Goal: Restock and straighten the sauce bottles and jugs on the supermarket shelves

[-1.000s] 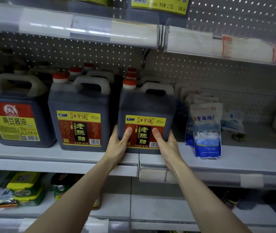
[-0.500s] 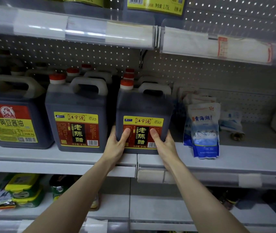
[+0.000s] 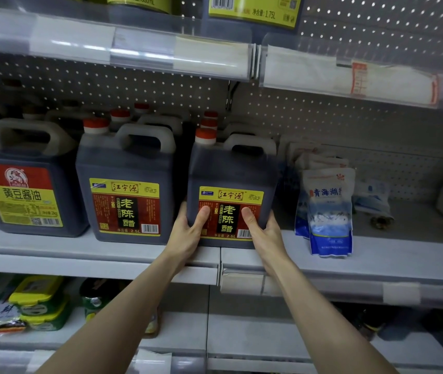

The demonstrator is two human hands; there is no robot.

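My left hand point(image 3: 188, 233) and right hand point(image 3: 264, 236) grip the lower corners of the dark plastic 2.5 L vinegar jug with red cap and yellow-and-red label point(image 3: 231, 168), which stands at the front edge of the grey metal shelf point(image 3: 392, 255). At its 9 o'clock a matching vinegar jug point(image 3: 126, 168) faces forward, so I judge this row nearly done. At 3 o'clock the blue-and-white salt bags point(image 3: 328, 211) slump, not yet tidied. The jugs behind are mostly hidden, as are my fingers.

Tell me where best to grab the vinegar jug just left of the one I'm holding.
Probably the moulded top handle, reached from the front and above. The vinegar jug stands upright with the handle loop open toward you, while the soy sauce jug and the held jug hem its sides.
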